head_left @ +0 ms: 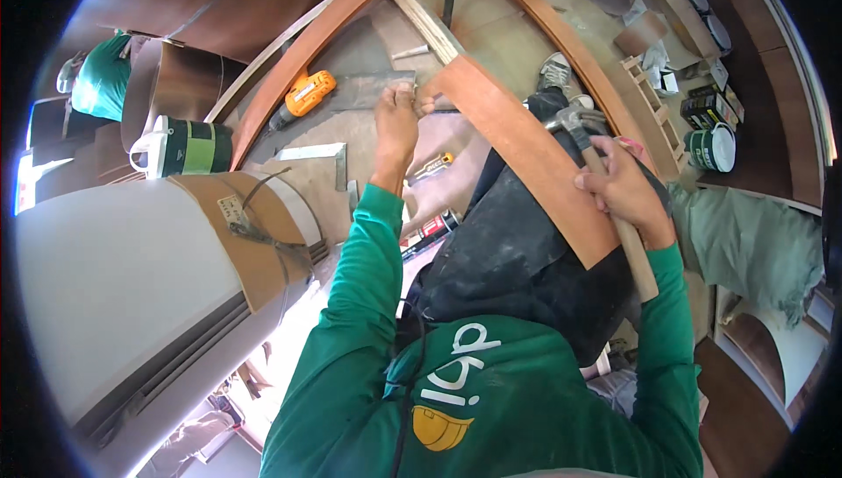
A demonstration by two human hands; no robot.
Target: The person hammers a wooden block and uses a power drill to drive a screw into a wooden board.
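My right hand (618,184) grips a claw hammer (640,267) together with an orange-brown wooden strip (522,153) that slants across my dark-clad leg (491,259). The hammer's metal head (570,120) rests beside the strip. My left hand (395,123) is closed, fingertips pinched beside the strip's far end and over a dark flat sheet (360,92); what it holds is too small to make out. An orange drill (305,94) lies left of this hand, near a metal square (311,152). A small yellow-handled tool (431,167) and a black-and-red tube (430,232) lie below.
Curved wooden frame pieces (589,57) arch around the work area. Green buckets stand at left (197,149) and right (710,149). A large white roll (123,276) fills the lower left. Scraps (667,31) crowd the upper right. Another person (101,79) in green is at upper left.
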